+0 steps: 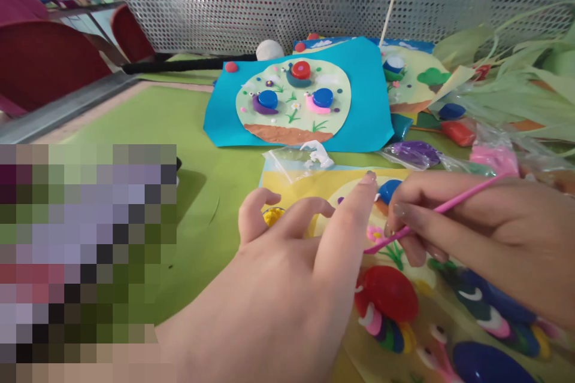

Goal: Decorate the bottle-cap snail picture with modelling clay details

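Clay Garden Takes Shape Under a Pink Tool

Two bare hands work over a yellow sheet picture with raised clay snails (309, 178) on the near right of a green-covered desk (121, 131). The right hand (494, 239) is closed on a thin pink stick-shaped tool (431, 217), its tip just below a small pink clay flower with a yellow centre (375, 234). The left hand (287, 287) lies palm down across the sheet, some fingers bent and one stretched; whether it has hold of anything underneath cannot be told.

Much of the picture appears done. A glossy red domed shell (389, 293) tops a body striped in several colours, a large dark-blue domed shell (492, 364) sits at the near edge, and a smaller bright-blue shell (392, 191) stands farther off. Green clay leaves (395, 255) spread beneath the flower, where small detail work seems to be in hand. What is left cannot be fully judged, as the left hand covers part of the sheet.

Beyond, a blue card picture with three clay snails (368, 78) looks complete. Clear bags of white clay (318, 157) and purple clay (415, 154) lie between the two pictures.
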